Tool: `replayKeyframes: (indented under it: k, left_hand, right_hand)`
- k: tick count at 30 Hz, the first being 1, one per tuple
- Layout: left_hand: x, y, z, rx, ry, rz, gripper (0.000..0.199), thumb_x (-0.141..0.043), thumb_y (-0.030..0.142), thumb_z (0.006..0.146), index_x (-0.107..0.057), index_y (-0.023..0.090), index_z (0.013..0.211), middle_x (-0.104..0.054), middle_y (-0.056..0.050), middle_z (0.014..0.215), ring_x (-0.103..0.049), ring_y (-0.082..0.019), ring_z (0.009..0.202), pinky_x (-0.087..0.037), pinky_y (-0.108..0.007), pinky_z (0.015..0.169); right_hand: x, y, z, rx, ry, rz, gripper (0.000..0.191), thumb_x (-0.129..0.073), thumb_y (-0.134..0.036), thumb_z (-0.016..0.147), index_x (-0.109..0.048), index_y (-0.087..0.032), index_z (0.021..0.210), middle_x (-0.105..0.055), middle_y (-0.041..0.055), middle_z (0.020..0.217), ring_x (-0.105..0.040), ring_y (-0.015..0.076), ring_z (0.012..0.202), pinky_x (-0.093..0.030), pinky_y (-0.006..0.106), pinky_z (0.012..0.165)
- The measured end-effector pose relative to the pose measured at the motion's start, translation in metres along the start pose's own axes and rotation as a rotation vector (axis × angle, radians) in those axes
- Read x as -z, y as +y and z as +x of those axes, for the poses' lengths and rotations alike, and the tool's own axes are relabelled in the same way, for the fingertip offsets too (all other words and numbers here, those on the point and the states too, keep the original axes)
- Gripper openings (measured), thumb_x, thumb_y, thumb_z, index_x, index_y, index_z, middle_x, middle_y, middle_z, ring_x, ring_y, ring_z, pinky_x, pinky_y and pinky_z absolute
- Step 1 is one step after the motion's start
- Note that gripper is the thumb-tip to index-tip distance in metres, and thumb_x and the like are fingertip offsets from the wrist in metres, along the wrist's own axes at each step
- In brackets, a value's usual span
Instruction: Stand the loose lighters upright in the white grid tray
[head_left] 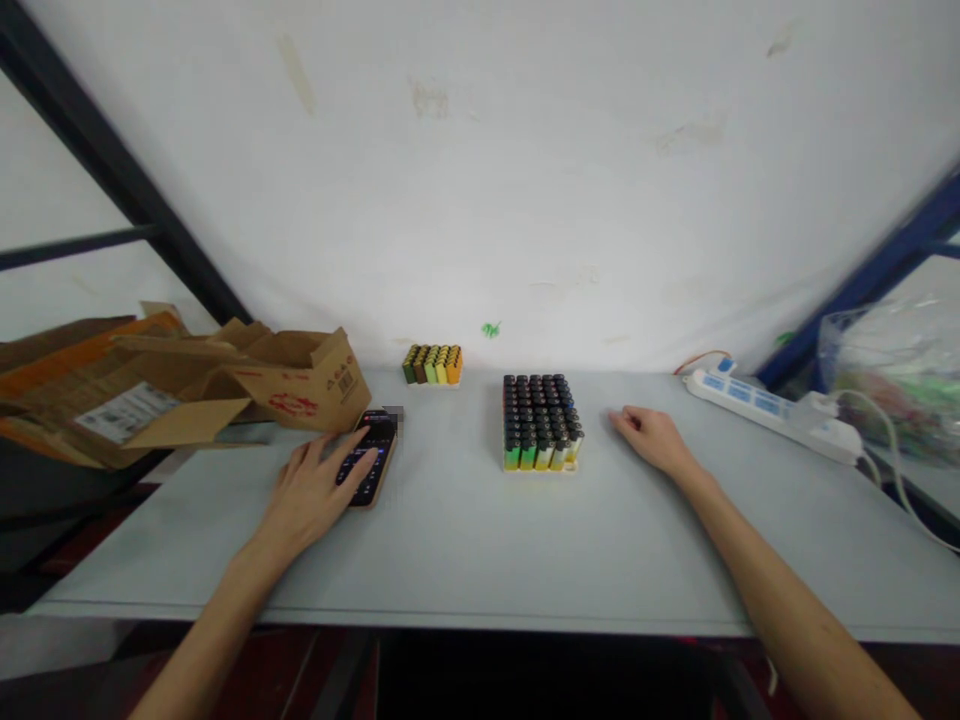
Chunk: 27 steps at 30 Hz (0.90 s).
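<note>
My left hand (pixel 311 490) rests on the table at the left, fingers spread, with its fingertips over the lit screen of a phone (pixel 375 470) that lies flat. Over on the right, my right hand (pixel 649 435) lies on the table with its fingers curled in; whether anything is inside them is hidden. Between the hands stands a tray of upright lighters (pixel 540 420) with black tops and green, yellow and clear bodies. Farther back, a smaller block of lighters (pixel 433 364) in yellow, green and orange stands near the wall.
Opened cardboard boxes (pixel 315 375) lie at the left, close to the phone. A white power strip (pixel 772 410) with plugs and cables runs along the right side. Beside it is a clear plastic bag (pixel 900 370). The grey table (pixel 465 550) meets a white wall (pixel 480 200).
</note>
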<state>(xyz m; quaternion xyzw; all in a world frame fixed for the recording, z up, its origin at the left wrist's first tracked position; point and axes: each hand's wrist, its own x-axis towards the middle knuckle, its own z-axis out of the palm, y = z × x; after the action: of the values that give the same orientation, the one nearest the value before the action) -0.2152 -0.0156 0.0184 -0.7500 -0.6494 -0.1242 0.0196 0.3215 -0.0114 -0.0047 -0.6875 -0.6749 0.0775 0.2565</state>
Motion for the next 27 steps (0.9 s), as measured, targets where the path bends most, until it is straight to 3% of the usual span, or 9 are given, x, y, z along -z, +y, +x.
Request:
replayKeyframes:
  k: [3,8,15,17,21,27]
  left_hand:
    - [0.003,0.0,0.002,0.011,0.026,-0.056,0.07,-0.024,0.066,0.1,-0.045,0.028,0.156,-0.06,-0.013,0.138,-0.055,-0.036,0.128,-0.041,-0.054,0.112]
    - [0.008,0.004,0.01,0.045,0.052,-0.056,0.071,-0.017,0.059,0.103,-0.051,0.021,0.151,-0.065,-0.015,0.133,-0.057,-0.035,0.128,-0.045,-0.052,0.108]
    - [0.017,0.022,0.027,0.121,-0.073,0.055,0.069,-0.018,0.057,0.102,-0.052,0.025,0.153,-0.062,-0.019,0.121,-0.059,-0.04,0.119,-0.047,-0.059,0.099]
    - [0.018,0.028,0.023,0.089,-0.094,0.115,0.066,-0.02,0.059,0.102,-0.051,0.03,0.153,-0.059,-0.019,0.121,-0.058,-0.041,0.118,-0.046,-0.06,0.099]
    - [0.018,0.037,0.005,-0.021,-0.121,0.179,0.06,-0.027,0.062,0.102,-0.037,0.043,0.158,-0.046,-0.018,0.143,-0.055,-0.043,0.124,-0.047,-0.058,0.097]
    - [0.016,0.049,-0.015,0.066,-0.009,0.139,0.075,-0.038,0.065,0.098,-0.029,0.027,0.163,-0.054,-0.021,0.137,-0.058,-0.042,0.12,-0.048,-0.053,0.096]
  right_hand:
    - [0.0,-0.001,0.0,-0.007,-0.002,-0.006,0.052,-0.039,-0.065,0.091,-0.041,-0.023,0.06,-0.048,0.0006,0.053,-0.042,0.0157,0.053,-0.029,0.029,0.058]
    - [-0.001,0.0,0.001,-0.001,0.003,-0.003,0.05,-0.039,-0.063,0.09,-0.04,-0.023,0.06,-0.047,0.0004,0.052,-0.04,0.0157,0.054,-0.028,0.029,0.058]
    - [0.001,-0.001,0.002,0.016,-0.008,-0.003,0.048,-0.039,-0.062,0.09,-0.041,-0.023,0.061,-0.05,0.0015,0.055,-0.042,0.0161,0.055,-0.028,0.03,0.059]
    - [0.001,-0.001,0.001,0.013,-0.011,-0.003,0.048,-0.039,-0.062,0.09,-0.042,-0.023,0.061,-0.051,0.0015,0.056,-0.042,0.0161,0.055,-0.028,0.029,0.058]
    - [0.002,-0.002,0.001,0.016,-0.018,-0.001,0.048,-0.04,-0.061,0.091,-0.043,-0.023,0.062,-0.05,0.0012,0.056,-0.043,0.016,0.056,-0.028,0.029,0.059]
    - [0.003,-0.004,0.001,0.009,-0.027,-0.017,0.046,-0.041,-0.058,0.092,-0.043,-0.023,0.062,-0.051,0.0017,0.058,-0.045,0.0164,0.057,-0.029,0.029,0.06]
